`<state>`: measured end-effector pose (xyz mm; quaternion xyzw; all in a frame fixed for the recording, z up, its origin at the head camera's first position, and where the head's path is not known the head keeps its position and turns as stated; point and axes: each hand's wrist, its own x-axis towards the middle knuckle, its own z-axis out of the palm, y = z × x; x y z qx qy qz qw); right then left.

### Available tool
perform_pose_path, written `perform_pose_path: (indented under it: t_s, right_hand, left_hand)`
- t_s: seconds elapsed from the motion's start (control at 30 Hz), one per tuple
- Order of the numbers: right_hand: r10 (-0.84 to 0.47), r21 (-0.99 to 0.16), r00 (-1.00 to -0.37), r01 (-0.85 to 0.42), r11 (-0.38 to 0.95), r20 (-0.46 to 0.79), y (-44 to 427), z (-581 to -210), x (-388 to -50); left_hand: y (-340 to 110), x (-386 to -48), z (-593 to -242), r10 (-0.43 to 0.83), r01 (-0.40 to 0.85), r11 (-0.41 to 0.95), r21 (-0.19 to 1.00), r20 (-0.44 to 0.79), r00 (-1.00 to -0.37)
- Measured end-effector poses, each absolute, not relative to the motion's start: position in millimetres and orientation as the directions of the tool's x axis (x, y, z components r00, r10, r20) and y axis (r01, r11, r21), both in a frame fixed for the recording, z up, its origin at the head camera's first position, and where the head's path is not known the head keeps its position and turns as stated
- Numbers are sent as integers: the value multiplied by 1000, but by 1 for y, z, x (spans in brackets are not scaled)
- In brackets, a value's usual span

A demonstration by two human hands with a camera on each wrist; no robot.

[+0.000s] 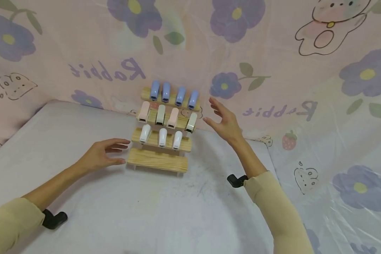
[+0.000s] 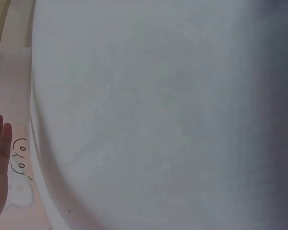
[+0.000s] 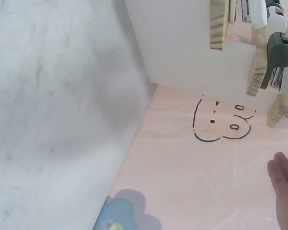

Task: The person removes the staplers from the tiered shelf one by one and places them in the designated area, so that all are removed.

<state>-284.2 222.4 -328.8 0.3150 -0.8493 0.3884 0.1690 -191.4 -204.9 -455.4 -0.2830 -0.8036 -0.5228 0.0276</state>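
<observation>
A tiered wooden display stand (image 1: 157, 160) holds small staplers in rows. Blue staplers (image 1: 166, 92) line the top tier. Below them, pink staplers (image 1: 173, 118) alternate with grey-green staplers (image 1: 160, 114). Three white staplers (image 1: 162, 137) sit on the third tier, and the lowest tier is bare wood. My left hand (image 1: 99, 154) is beside the stand's lower left end, fingers extended, holding nothing; whether the fingertips touch it I cannot tell. To the right of the upper tiers, my right hand (image 1: 224, 123) is raised with spread fingers, apart from the staplers. The right wrist view shows a dark grey-green stapler (image 3: 280, 50) side-on.
The stand is on a white-covered table (image 1: 174, 215) with faint smudges in front of it. Behind and to the right hangs a pink printed curtain (image 1: 190, 60) with flowers and rabbits. A black wrist mount (image 1: 54, 218) is at the left sleeve, another black mount (image 1: 236, 180) at the right.
</observation>
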Motion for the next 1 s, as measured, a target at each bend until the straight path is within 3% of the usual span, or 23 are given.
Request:
perform_pose_path:
  t_s: [0.43,0.8,1.0]
  right_hand:
    - [-391,-652,-768,-639,408,508,187,-297,-274]
    - [-379,-692,-802,-593,412,462,178,-305,-295]
    - [-377,-706,-812,-577,411,445,169,-298,-290]
  left_hand:
    - [-197,-194,-458,468,406,261,876,253,-846]
    - [-190,-197,-460,451,306,302,903,148,-880]
    - [-187,-196,-464,455,258,224,940,134,-880]
